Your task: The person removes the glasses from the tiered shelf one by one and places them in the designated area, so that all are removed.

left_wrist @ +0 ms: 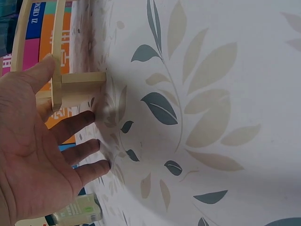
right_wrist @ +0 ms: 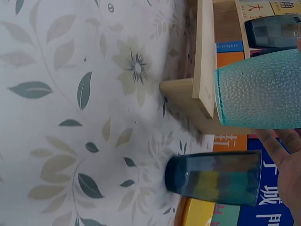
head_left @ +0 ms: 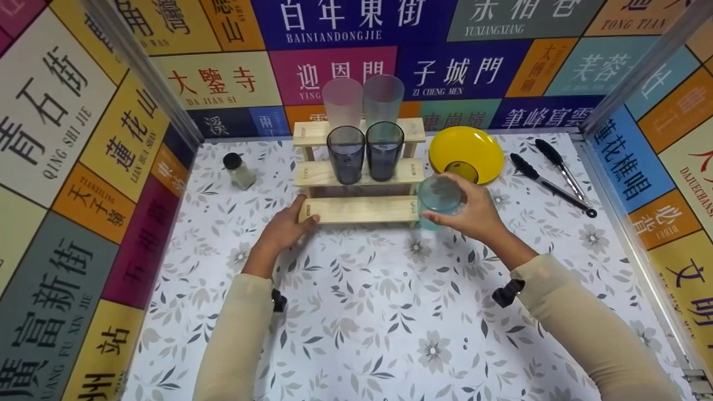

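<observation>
A tiered wooden rack (head_left: 362, 210) stands on the table. My left hand (head_left: 287, 225) grips the left end of its lowest step, thumb on the near side; in the left wrist view the other fingers (left_wrist: 77, 155) stretch past it. My right hand (head_left: 473, 209) holds a light teal textured cup (head_left: 437, 203) at the right end of that step. In the right wrist view this cup (right_wrist: 258, 92) is beside the step, clear of the table. A dark blue cup (right_wrist: 214, 179) stands on the table nearby; in the head view my right hand mostly hides it.
Two dark grey cups (head_left: 365, 153) stand on the middle step and two frosted cups (head_left: 362, 100) on the top one. A yellow plate (head_left: 484, 147) and black-tipped tongs (head_left: 557, 181) lie to the right. A small black-capped bottle (head_left: 240, 172) stands left. Printed walls (head_left: 334, 33) enclose the table.
</observation>
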